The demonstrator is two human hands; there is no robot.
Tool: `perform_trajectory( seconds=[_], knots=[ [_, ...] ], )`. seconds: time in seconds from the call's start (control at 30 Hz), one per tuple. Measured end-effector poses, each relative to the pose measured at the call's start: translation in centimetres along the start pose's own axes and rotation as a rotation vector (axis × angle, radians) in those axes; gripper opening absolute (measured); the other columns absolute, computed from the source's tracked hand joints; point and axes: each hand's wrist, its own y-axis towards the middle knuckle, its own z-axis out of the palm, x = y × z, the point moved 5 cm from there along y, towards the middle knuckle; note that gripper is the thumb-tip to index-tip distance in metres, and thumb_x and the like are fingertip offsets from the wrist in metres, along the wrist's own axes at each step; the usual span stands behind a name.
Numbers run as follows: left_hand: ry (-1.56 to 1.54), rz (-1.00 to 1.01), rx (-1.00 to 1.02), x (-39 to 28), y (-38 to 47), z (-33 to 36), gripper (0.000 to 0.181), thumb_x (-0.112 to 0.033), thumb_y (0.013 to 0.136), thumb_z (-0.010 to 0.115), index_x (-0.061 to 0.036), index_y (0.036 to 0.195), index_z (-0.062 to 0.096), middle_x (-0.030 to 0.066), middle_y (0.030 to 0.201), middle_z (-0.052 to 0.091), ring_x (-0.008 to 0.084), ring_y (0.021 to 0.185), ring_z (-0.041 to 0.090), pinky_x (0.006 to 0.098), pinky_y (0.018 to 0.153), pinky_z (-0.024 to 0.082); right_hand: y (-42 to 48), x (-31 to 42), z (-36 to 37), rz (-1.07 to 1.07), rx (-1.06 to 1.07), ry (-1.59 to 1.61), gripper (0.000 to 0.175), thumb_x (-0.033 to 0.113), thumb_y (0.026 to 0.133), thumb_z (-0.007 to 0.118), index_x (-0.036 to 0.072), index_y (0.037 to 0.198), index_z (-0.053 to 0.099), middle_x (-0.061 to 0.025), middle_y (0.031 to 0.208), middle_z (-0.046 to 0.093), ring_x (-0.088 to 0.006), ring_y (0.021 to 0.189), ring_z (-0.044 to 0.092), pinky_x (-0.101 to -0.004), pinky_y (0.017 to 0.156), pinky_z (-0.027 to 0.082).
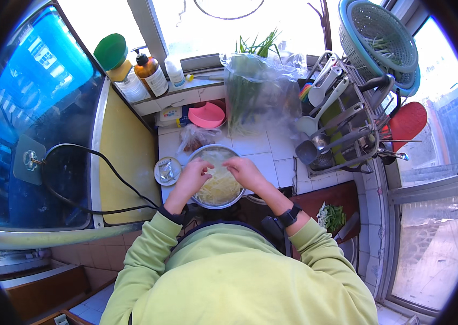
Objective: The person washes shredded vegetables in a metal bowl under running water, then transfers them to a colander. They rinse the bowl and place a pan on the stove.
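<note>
A round metal bowl stands on the white tiled counter in front of me, holding pale yellow shredded strips that look like cut vegetable. Over its left side is my left hand, fingers curled with the thumb near them. My right hand is over the right side, fingertips bent together above the strips. Whether either hand pinches something is too small to tell. Left of the bowl lies a round lid or dish with a silvery packet on it. Behind the bowl is a clear plastic bag with brownish contents.
A bag of green stalks stands at the back, beside a pink basin. Utensils fill a metal rack at right. Chopped greens and a knife lie on a reddish-brown board. A cable loops at left.
</note>
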Motion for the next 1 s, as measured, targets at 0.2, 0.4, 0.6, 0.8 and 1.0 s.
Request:
perform_trajectory(
  seconds=[0.2,0.4,0.6,0.8,1.0],
  knots=[
    [0.236,0.153,0.008,0.3,-0.2,0.4,0.036,-0.002,0.071,0.071,-0.0065,0.106,0.066,0.0121,0.096,0.062,0.0231,0.079,0.063,0.0319,0.072,0.05,-0.8,0.2,0.1,-0.002,0.033,0.009,0.017,0.004,0.078,0.06,0.002,0.094,0.067,-0.0171,0.091,0.066,-0.0352,0.087,0.062,-0.0401,0.076,0.05],
    [0.138,0.074,-0.002,0.5,0.8,1.3,0.022,-0.01,0.07,0.072,-0.0059,0.09,0.063,0.0127,0.083,0.059,0.0313,0.077,0.06,0.04,0.066,0.048,-1.5,-0.3,0.1,0.109,-0.092,0.082,0.022,0.007,0.076,0.065,0.003,0.097,0.066,-0.0158,0.088,0.066,-0.0327,0.081,0.063,-0.0383,0.071,0.051],
    [0.203,0.174,-0.148,0.8,3.2,3.3,0.015,-0.013,0.07,0.07,-0.0066,0.08,0.06,0.012,0.075,0.058,0.0313,0.074,0.06,0.0422,0.061,0.045,-1.8,-0.7,-0.2,0.164,-0.11,0.156,0.02,0.008,0.074,0.068,0.001,0.093,0.064,-0.0148,0.084,0.066,-0.0277,0.075,0.064,-0.036,0.068,0.051],
    [0.577,0.021,0.118,4.1,6.3,6.9,0.011,-0.016,0.078,0.061,-0.0079,0.081,0.067,0.0132,0.085,0.063,0.0332,0.082,0.062,0.0412,0.068,0.048,-3.1,-0.7,-0.9,0.136,-0.101,0.185,0.02,0.006,0.077,0.067,0.0,0.096,0.065,-0.0117,0.081,0.066,-0.0191,0.069,0.063,-0.0307,0.065,0.05],
    [0.146,0.256,-0.135,1.6,3.3,2.2,0.013,-0.004,0.076,0.064,-0.0044,0.089,0.068,0.0118,0.09,0.063,0.0275,0.079,0.063,0.0354,0.066,0.05,-6.0,-4.2,-2.7,0.253,-0.245,0.32,0.018,0.007,0.077,0.068,0.0,0.094,0.066,-0.0091,0.081,0.067,-0.0141,0.066,0.061,-0.0274,0.065,0.05]
  ],
)
